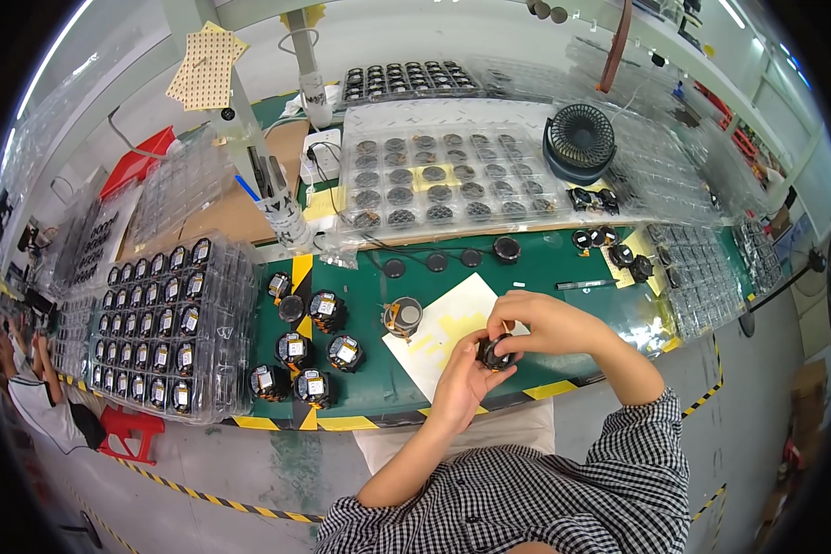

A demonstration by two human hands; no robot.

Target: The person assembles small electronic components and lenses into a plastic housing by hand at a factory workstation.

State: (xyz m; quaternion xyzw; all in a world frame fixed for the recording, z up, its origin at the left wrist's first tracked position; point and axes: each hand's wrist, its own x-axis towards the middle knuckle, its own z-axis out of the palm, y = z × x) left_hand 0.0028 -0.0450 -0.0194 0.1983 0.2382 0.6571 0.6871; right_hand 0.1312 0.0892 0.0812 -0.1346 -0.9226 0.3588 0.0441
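Observation:
A small round black part [499,352] is held up over the near edge of the green table. My left hand [460,386] grips it from below with bent fingers. My right hand [547,325] pinches at its top; what exactly its fingertips hold is hidden. Beneath and beside my hands lies a white sheet [417,367] with yellow strips on it. A round part with a grey top [403,317] rests at the sheet's left corner. Further left, several black round modules with white and orange labels [314,388] stand on the table.
A stack of clear trays [223,369] with labelled modules fills the left. Behind stands a clear tray of dark discs [439,193], beside a black fan [580,138]. A pen [585,284] and more modules [641,269] lie to the right. Another person [42,402] sits far left.

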